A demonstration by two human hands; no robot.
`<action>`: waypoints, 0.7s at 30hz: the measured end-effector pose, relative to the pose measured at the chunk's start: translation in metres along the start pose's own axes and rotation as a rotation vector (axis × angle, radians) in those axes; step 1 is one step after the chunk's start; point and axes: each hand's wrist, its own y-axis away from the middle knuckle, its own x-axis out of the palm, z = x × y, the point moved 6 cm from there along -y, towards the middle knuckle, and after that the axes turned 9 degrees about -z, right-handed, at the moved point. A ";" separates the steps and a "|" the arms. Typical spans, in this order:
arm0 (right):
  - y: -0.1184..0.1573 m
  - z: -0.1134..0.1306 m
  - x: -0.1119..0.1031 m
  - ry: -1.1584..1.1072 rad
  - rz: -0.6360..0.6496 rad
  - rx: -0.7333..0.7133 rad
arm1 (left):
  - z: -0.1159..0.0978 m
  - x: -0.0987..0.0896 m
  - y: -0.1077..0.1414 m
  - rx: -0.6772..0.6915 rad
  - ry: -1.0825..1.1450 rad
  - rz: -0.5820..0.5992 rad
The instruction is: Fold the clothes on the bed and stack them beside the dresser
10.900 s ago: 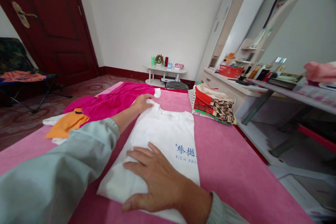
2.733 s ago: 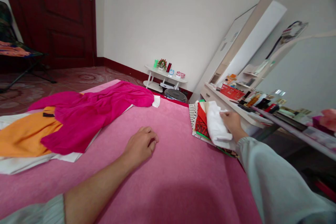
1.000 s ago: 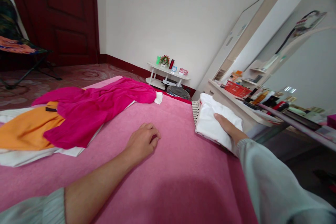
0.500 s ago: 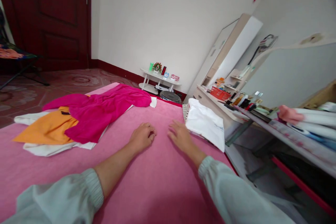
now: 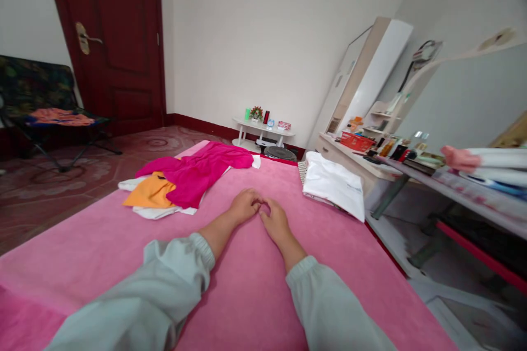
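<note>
My left hand (image 5: 246,205) and my right hand (image 5: 275,221) meet over the middle of the pink bedspread (image 5: 239,296), fingertips touching or nearly so. Both hold nothing; the left fingers curve loosely, while the right thumb stands apart from its fingers. To the left lies a loose heap of clothes: a magenta garment (image 5: 201,170) over an orange one (image 5: 150,191), with white cloth (image 5: 154,213) showing beneath. On the right, near the bed's edge, a stack of folded clothes has a white shirt (image 5: 333,184) on top and striped cloth at its side.
A dressing table (image 5: 346,155) with bottles and a red basket (image 5: 356,141) borders the bed's right side. Beyond the foot stands a low white table (image 5: 263,127). A folding chair (image 5: 39,88) holding peach cloth is near the dark red door (image 5: 111,38).
My hands have come together from apart. The view has shifted, so the clothes heap appears farther right and more of the chair and door shows. The clothes themselves look unmoved.
</note>
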 end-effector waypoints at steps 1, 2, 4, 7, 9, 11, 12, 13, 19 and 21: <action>0.001 0.000 -0.001 -0.016 0.007 -0.013 | -0.002 -0.001 0.002 0.008 -0.019 0.011; 0.001 -0.001 -0.002 -0.037 0.013 -0.019 | -0.003 -0.002 0.003 0.015 -0.038 0.022; 0.001 -0.003 -0.003 -0.087 0.022 -0.014 | -0.003 -0.007 0.005 0.012 -0.085 0.030; 0.000 -0.006 -0.004 -0.136 0.032 -0.006 | 0.004 -0.027 0.005 -0.044 -0.172 -0.023; -0.001 -0.008 -0.004 -0.139 0.036 -0.009 | 0.015 -0.051 0.004 -0.111 -0.257 -0.112; -0.001 -0.009 -0.004 -0.141 0.034 -0.005 | 0.029 -0.081 0.003 -0.197 -0.398 -0.226; -0.001 -0.009 -0.004 -0.143 0.035 -0.003 | 0.037 -0.097 0.003 -0.249 -0.482 -0.282; 0.000 -0.009 -0.004 -0.147 0.036 -0.001 | 0.045 -0.111 0.004 -0.309 -0.567 -0.332; 0.001 -0.005 -0.007 -0.173 0.044 -0.002 | 0.091 -0.150 0.025 -0.630 -0.781 -0.398; 0.001 -0.004 -0.008 -0.174 0.044 0.004 | 0.097 -0.153 0.030 -0.650 -0.789 -0.408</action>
